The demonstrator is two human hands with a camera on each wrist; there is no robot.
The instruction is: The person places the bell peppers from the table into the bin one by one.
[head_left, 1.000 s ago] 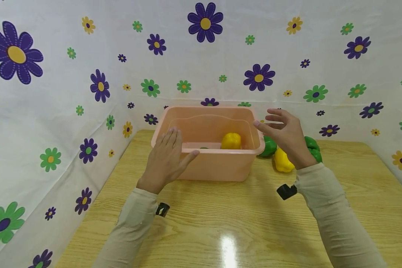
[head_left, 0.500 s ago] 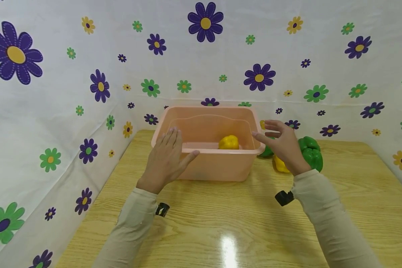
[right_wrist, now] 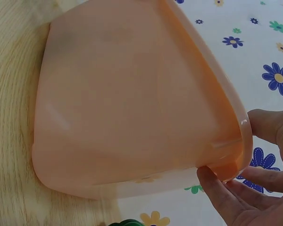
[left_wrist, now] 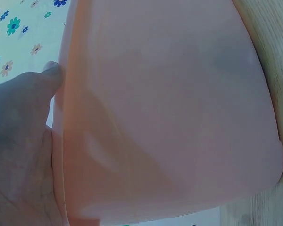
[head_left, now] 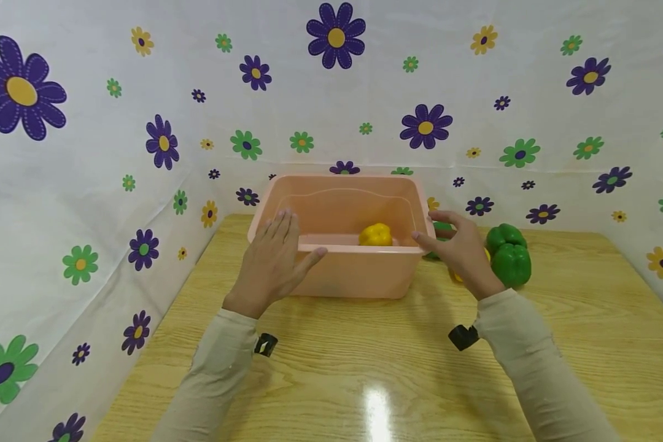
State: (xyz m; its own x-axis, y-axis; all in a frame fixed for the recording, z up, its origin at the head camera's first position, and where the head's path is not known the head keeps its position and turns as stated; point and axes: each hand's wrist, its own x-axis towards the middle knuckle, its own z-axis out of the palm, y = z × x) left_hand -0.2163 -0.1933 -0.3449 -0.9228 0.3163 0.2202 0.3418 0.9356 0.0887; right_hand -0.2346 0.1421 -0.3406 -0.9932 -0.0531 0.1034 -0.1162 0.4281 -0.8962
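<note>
Screened-off tabletop spot, room type unclear: wood-grain table, flower-print sheeting around.

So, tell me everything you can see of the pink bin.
The pink bin is a rectangular, open-topped tub with rounded corners, smooth walls and a protruding rim, apparently plastic. It stands upright on the wooden table and holds a yellow pepper. The left hand rests over its near left rim; the right hand is at the near right corner, its grip unclear.

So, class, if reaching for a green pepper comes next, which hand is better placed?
Probably the right hand: it is at the right end of the bin, near the green peppers. The left hand is at the opposite end.
</note>
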